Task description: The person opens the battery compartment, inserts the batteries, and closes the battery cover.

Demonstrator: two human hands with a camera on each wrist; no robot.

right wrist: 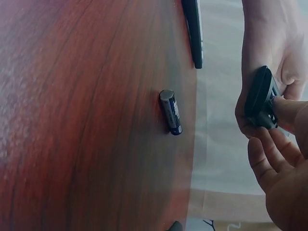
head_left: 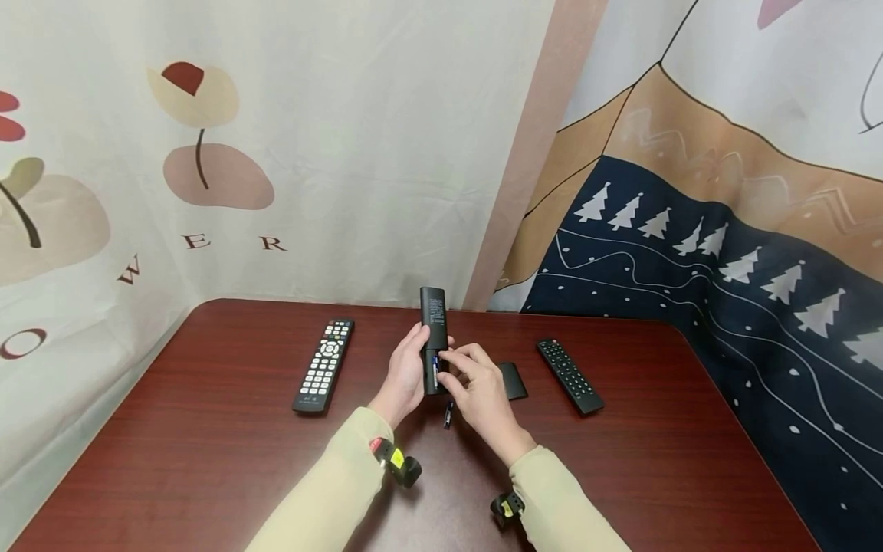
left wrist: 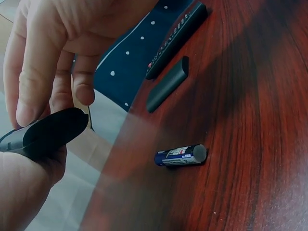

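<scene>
My left hand (head_left: 403, 376) grips a black remote control (head_left: 433, 307), back side up, its battery compartment uncovered near the lower end. Inside that compartment shows a blue-and-silver battery (head_left: 435, 369). The thumb and forefinger of my right hand (head_left: 483, 395) pinch this battery at the compartment's right edge. In the right wrist view the fingers partly cover the compartment. A second battery (left wrist: 180, 155), dark blue with a printed label, lies loose on the table below the remote. Just right of my right hand lies the black battery cover (head_left: 513, 381), flat on the wood.
A black remote with white buttons (head_left: 324, 368) lies to the left on the reddish-brown table (head_left: 207, 445). Another black remote (head_left: 569, 376), smaller, lies at the right beyond the cover. Printed curtains (head_left: 359, 153) hang behind the table's far edge.
</scene>
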